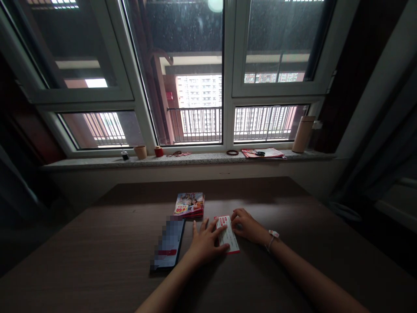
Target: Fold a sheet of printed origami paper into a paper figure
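Note:
A small white printed leaflet [230,240] with red edges and red print at its far end lies on the table. My left hand [206,244] rests on it from the left, fingers spread and partly covering the print. At the leaflet's right edge, my right hand [250,228] has its fingers curled in with the tips against the paper. Left of my left hand lies a dark phone [171,245], its screen partly pixelated. Just beyond the phone sits a stack of colourful flyers [189,203], the top one marked 89.9.
The brown table [97,243] reaches toward a stone windowsill [202,160]. On the sill stand a paper cup [140,152], a small red container [158,151] and a tan flask [302,134]. Scissors [259,153] lie there on papers, near a dark ring [232,152].

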Available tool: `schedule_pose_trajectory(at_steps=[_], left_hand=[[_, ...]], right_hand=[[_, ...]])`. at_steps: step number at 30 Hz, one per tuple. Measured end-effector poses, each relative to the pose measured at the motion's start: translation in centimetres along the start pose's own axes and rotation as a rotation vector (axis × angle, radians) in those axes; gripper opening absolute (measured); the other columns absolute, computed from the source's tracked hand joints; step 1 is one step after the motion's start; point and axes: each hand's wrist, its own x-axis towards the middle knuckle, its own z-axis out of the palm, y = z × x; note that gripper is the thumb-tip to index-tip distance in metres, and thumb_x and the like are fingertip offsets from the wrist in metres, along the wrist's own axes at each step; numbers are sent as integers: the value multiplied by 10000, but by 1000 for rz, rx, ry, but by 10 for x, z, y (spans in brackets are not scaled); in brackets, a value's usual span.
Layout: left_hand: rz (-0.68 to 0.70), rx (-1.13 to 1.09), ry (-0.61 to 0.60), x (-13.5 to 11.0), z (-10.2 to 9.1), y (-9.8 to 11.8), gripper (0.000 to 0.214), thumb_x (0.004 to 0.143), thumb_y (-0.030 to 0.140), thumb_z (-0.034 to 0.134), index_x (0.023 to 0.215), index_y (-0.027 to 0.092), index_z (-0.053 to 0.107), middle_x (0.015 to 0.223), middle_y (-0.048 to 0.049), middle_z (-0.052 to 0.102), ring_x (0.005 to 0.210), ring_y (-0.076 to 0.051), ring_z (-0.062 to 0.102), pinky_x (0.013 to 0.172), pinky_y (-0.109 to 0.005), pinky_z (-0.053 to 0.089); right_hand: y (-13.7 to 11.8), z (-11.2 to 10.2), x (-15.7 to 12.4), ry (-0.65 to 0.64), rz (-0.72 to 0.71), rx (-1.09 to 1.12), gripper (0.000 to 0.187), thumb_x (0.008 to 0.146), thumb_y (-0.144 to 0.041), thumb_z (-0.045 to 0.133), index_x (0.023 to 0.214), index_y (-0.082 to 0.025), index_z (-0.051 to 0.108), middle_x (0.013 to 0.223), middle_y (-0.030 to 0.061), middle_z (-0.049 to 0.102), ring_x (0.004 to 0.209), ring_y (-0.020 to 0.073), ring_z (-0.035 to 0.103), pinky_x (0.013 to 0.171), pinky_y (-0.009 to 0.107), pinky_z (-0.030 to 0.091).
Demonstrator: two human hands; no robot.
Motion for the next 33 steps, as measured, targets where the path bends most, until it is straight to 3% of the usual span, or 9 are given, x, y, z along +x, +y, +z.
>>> schedule_pose_trajectory(at_steps=[19,33], left_hand=[[6,-1,-8,0,-1,0,654,794,683,481,1402,476,356,1582,25,204,1453,-361,76,1083,-696,-61],[10,1,-5,0,-1,-1,655,793,682,487,1401,479,355,1582,25,202,1451,-369,81,1076,-705,-63]], right_hand=[[-26,-8,-34,-80,-32,80,95,755,-138,641,764,-218,692,1010,61,595,1091,228,488,974,356,410],[-29,-11,-48,-133,-52,196,95,715,-130,675,739,-221,688,1115,65,565,1276,260,362,1087,432,326]])
